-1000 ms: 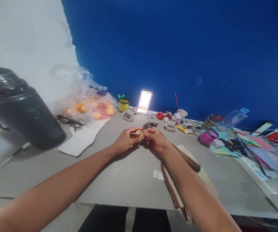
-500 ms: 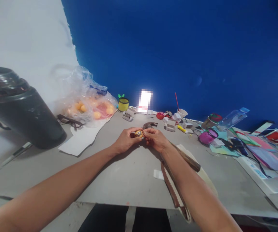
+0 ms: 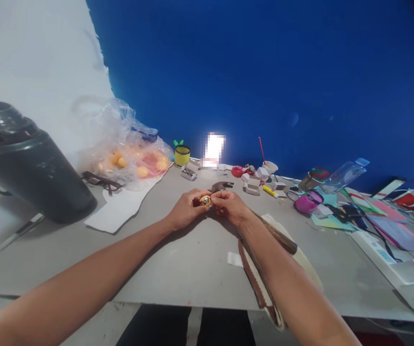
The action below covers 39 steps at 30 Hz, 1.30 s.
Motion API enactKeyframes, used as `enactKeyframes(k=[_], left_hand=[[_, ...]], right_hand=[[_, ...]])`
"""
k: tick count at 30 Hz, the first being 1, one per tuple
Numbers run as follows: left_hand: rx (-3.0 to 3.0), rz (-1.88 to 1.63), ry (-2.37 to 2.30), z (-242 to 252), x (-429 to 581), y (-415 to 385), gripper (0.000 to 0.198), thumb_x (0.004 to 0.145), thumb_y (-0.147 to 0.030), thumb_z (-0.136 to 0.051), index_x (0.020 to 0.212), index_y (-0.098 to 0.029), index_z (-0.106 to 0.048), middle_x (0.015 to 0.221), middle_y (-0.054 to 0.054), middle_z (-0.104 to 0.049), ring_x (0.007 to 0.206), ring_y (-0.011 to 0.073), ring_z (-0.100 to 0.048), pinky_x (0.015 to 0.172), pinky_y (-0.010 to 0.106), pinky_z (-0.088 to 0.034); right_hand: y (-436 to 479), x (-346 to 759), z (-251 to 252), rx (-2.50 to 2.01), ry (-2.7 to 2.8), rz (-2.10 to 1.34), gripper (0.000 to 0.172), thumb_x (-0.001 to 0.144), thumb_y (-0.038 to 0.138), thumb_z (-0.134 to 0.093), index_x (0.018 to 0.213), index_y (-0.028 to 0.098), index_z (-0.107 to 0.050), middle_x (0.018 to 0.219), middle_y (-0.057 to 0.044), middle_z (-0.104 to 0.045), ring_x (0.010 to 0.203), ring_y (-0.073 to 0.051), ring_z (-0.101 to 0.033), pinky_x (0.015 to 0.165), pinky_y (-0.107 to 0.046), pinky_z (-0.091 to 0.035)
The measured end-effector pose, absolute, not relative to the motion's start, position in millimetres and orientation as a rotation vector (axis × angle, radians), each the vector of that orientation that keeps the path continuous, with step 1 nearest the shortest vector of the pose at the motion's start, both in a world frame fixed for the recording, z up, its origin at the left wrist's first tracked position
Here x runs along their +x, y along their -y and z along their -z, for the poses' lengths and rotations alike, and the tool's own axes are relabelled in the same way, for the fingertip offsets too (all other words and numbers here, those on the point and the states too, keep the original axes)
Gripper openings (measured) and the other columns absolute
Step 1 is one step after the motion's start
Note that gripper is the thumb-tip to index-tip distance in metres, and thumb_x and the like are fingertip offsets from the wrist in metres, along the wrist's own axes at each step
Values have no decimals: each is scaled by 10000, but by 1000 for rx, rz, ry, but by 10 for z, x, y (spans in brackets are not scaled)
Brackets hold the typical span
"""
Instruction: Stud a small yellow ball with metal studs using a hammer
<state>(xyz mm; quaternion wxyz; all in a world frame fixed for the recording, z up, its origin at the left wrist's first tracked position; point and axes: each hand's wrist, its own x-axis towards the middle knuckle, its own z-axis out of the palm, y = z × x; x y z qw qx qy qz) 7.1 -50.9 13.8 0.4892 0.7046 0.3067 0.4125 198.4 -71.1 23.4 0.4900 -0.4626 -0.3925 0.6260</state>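
Both my hands meet over the middle of the grey table point(image 3: 178, 259). My left hand point(image 3: 185, 209) and my right hand point(image 3: 230, 207) pinch a small orange ball point(image 3: 205, 200) with dark markings between their fingertips. Both hands have their fingers closed round it. A hammer lies under my right forearm, its metal head point(image 3: 222, 185) just beyond my hands and its wooden handle point(image 3: 281, 239) to the right. A cloth bag with a brown strap point(image 3: 255, 283) lies beneath that forearm.
A large black bin point(image 3: 30, 163) stands at the left. A clear plastic bag point(image 3: 127, 149) with orange balls lies at the back, glasses point(image 3: 101, 181) beside it. A yellow cup point(image 3: 182, 155), small white boxes point(image 3: 252, 183), a pink container point(image 3: 306, 202) and coloured papers point(image 3: 390, 226) crowd the right.
My hands have stayed together on the orange ball, turning it slightly. The view has shifted a little to the right.
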Motion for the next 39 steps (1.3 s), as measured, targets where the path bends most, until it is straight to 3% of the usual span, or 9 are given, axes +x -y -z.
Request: enactKeyframes(k=[10, 16, 22, 30, 39], left_hand=[[1661, -1009, -756, -176, 98, 566, 351, 709, -265, -815, 1054, -202, -804, 1048, 70, -721, 975, 233, -673, 840, 332, -543], [1389, -926, -720, -199, 121, 623, 479, 670, -264, -846, 1129, -147, -775, 973, 89, -757, 825, 221, -698, 704, 331, -568], [1326, -934, -726, -217, 114, 634, 513, 656, -258, -869, 1153, -164, -781, 926, 80, -770, 765, 196, -691, 666, 311, -567], [1334, -934, -739, -238, 109, 642, 518, 658, -259, -866, 1160, -171, -774, 892, 70, -766, 748, 194, -688, 658, 314, -576], [1412, -970, -749, -263, 127, 659, 396, 660, -260, -842, 1042, -172, -791, 886, 53, -741, 717, 175, -657, 636, 298, -548]], right_hand=[[736, 2025, -304, -1112, 1155, -1504, 349, 557, 365, -956, 718, 157, -726, 648, -31, -698, 499, -89, -536, 473, -222, -407], [752, 2014, -333, -1071, 1144, -1519, 374, 539, 384, -968, 706, 157, -722, 700, -37, -725, 536, -100, -581, 526, -246, -487], [759, 1991, -343, -1056, 1069, -1534, 418, 504, 400, -984, 721, 148, -731, 751, -56, -746, 581, -118, -633, 532, -234, -502], [774, 1988, -364, -1086, 1141, -1447, 324, 575, 378, -934, 715, 157, -743, 712, -31, -727, 545, -94, -587, 505, -210, -467], [796, 1931, -412, -1185, 1341, -1261, 241, 660, 354, -841, 711, 174, -689, 701, -22, -712, 612, -143, -655, 537, -247, -557]])
